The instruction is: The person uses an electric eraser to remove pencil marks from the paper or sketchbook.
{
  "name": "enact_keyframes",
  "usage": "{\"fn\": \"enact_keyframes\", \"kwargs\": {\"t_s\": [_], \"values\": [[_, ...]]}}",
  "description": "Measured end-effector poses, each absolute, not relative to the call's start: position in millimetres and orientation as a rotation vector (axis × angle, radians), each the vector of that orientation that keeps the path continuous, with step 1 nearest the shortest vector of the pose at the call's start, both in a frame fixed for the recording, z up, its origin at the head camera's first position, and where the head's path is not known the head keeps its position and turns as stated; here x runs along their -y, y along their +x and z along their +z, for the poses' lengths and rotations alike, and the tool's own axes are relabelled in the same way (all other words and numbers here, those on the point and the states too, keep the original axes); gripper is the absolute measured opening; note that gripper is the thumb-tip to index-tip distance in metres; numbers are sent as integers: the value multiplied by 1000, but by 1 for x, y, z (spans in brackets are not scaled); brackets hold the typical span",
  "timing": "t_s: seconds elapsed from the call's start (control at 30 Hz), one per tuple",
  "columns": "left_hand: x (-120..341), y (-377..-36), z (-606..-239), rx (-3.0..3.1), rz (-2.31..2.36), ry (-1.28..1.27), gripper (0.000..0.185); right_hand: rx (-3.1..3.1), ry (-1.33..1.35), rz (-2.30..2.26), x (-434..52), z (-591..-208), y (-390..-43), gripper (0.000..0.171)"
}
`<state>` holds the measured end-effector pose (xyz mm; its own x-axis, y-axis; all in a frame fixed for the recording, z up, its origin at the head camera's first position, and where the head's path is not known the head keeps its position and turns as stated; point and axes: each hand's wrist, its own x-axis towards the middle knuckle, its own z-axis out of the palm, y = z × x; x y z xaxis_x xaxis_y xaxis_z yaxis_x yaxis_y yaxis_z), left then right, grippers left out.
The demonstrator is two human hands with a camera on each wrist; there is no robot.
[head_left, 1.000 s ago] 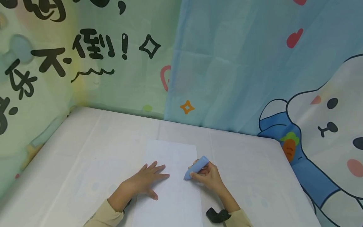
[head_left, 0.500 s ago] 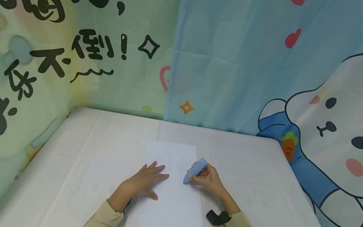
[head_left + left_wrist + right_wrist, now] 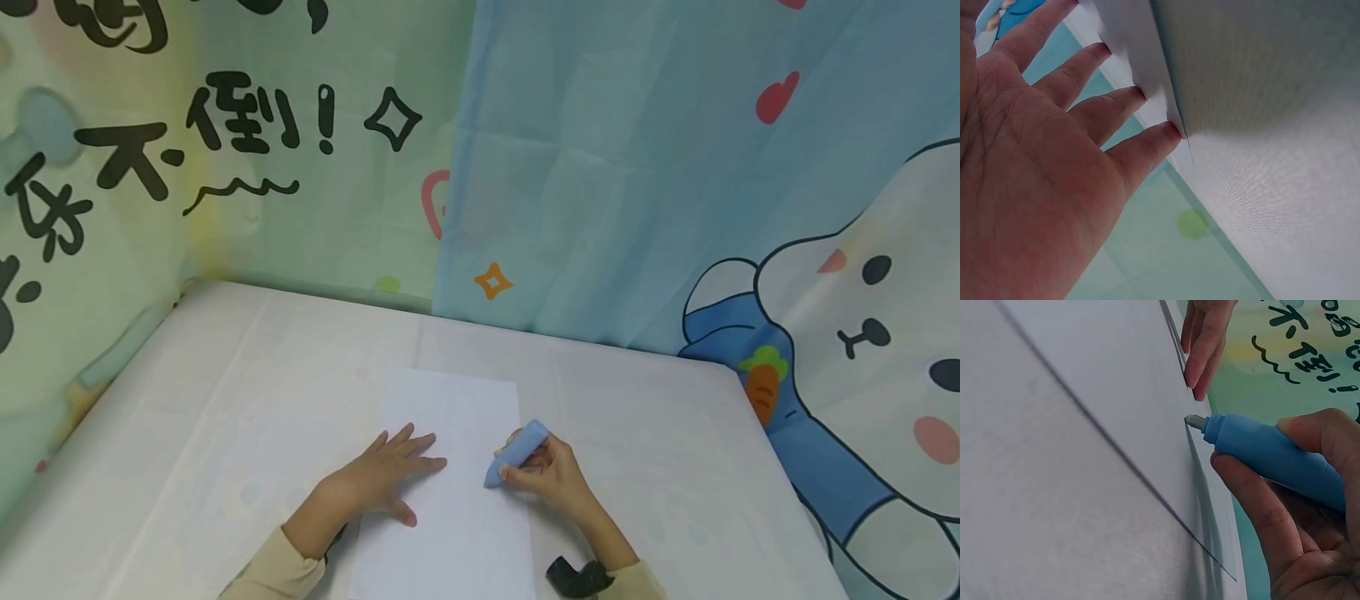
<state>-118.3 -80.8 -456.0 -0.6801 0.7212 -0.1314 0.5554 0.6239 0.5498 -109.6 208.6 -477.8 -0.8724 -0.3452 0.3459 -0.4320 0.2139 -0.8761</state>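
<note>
A chunky light-blue plastic marker (image 3: 516, 452) is touching its grey tip to the white rectangular paper sheet (image 3: 457, 417), near the sheet's right edge. The right hand (image 3: 546, 472) is gripping the marker, fingers and thumb curled round its barrel. The left hand (image 3: 382, 479) is lying flat with straight fingers, pressing on the sheet's left edge. The sheet is lying on a white cloth-covered table (image 3: 225, 400).

A table (image 3: 225, 400) draped in a pale, creased white cloth is filling the corner between the hung printed curtains. A white sheet of paper (image 3: 457, 417) is lying flat on it near the front edge, long side running away from the person.
</note>
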Motion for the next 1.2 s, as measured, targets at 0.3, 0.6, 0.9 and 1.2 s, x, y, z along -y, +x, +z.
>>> {"fn": "enact_keyframes", "kwargs": {"t_s": [0.3, 0.6, 0.9, 1.2], "values": [[81, -119, -458, -2514, 675, 1028, 78, 2390, 745, 1767, -207, -477, -112, 35], [80, -119, -459, -2515, 665, 1013, 78, 2415, 758, 1744, -208, -479, -108, 34], [79, -119, -461, -2508, 683, 1027, 78, 2399, 730, 1750, -209, -480, -109, 33], [80, -119, -457, -2527, 655, 1030, 78, 2417, 733, 1761, -208, -478, -104, 34]]}}
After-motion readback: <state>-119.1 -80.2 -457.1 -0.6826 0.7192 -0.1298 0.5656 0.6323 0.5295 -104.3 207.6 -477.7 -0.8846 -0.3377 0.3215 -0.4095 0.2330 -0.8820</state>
